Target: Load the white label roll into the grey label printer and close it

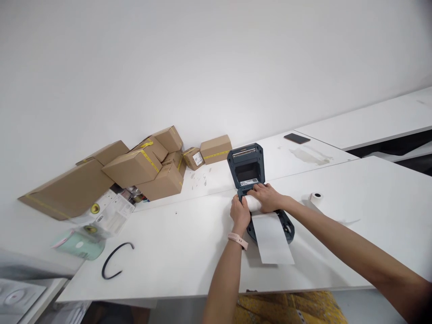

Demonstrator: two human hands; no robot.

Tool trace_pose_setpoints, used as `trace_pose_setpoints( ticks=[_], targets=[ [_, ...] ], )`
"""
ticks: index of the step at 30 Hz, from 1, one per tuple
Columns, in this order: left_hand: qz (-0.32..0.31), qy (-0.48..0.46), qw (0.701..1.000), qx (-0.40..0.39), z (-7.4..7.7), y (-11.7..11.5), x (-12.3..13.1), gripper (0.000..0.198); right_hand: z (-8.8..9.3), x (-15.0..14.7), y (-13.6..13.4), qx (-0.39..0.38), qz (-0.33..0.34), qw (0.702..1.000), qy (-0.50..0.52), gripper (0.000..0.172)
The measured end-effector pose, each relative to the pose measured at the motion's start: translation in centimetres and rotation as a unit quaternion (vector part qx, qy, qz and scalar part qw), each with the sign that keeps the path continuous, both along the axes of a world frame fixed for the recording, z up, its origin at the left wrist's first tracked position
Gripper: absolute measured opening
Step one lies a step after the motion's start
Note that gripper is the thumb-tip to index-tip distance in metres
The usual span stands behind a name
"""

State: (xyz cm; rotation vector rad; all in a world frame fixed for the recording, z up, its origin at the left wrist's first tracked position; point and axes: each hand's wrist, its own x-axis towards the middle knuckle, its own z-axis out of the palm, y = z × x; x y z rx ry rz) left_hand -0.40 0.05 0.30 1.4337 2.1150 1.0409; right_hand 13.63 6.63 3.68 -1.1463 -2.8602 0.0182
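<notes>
A dark label printer [248, 170] stands open on the white table [175, 252], its lid tipped back toward the wall. A white paper roll [253, 203] lies in its bay, and a strip of paper [272, 238] runs from it over the front toward me. My left hand [240, 213] grips the roll's left end, fingers curled. My right hand [267, 196] lies over the top of the roll, fingers bent around it. A pink watch band sits on my left wrist.
A small white roll [316, 196] stands to the right. Several cardboard boxes [148, 166] are stacked against the wall at the left, with papers [111, 213] and a mint-green roll [81, 245] before them. A black curved cable [114, 261] lies nearby. A phone [296, 138] lies at the back.
</notes>
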Motion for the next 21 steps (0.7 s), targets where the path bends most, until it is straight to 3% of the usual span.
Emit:
trace_pose_setpoints(
  ticks=[5,13,21],
  targets=[
    [-0.044,-0.078,0.996,-0.001,-0.6,0.3,-0.5,0.055,-0.1,0.4,0.1,-0.008,0.008,1.0,0.013,0.064],
    [-0.117,-0.204,0.969,0.068,-3.3,1.4,-1.2,0.055,0.5,0.5,0.5,-0.061,0.014,0.998,0.02,0.069],
    [-0.11,-0.244,0.961,0.074,-3.7,1.6,-1.3,0.051,2.4,0.8,0.8,-0.155,0.03,0.987,0.028,0.081]
  ],
)
